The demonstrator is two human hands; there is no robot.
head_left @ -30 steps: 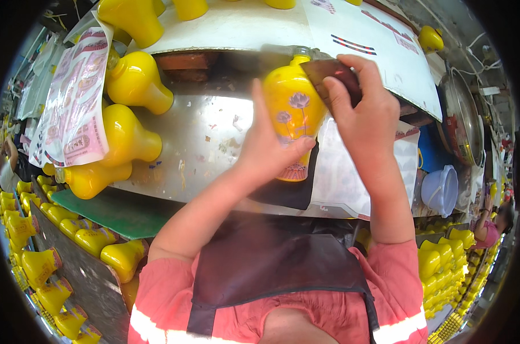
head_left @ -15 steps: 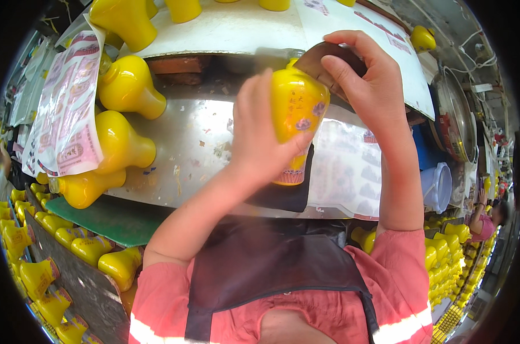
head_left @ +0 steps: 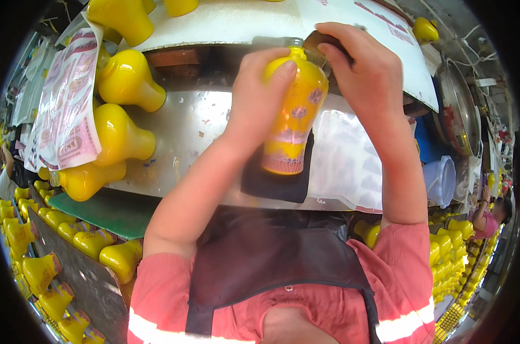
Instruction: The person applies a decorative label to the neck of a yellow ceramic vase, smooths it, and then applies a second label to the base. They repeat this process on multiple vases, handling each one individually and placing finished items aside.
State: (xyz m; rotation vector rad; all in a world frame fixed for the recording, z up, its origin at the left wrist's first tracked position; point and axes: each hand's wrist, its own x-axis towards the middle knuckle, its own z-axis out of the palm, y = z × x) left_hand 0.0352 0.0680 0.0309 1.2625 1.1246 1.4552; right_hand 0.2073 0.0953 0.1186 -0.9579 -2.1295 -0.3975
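A yellow bottle with purple flower decals and a banded pattern near its base is held in my left hand, fingers and thumb wrapped around its shoulder. Its narrow neck points away from me, and its base lies over a black cloth. Beside the bottle's upper right, my right hand pinches a dark, curved, flat scraper between thumb and fingers. The scraper is close to the bottle's shoulder; I cannot tell whether it touches.
Printed decal sheets lie right of the cloth on the metal worktop. Several plain yellow bottles lie at the left, with another decal sheet over them. A white bucket stands at the right, and a white board spans the back.
The bottle has turned, so its flower decals now face me instead of the lettering. My left hand has moved up to its shoulder; the scraper has shifted slightly away and tilted.
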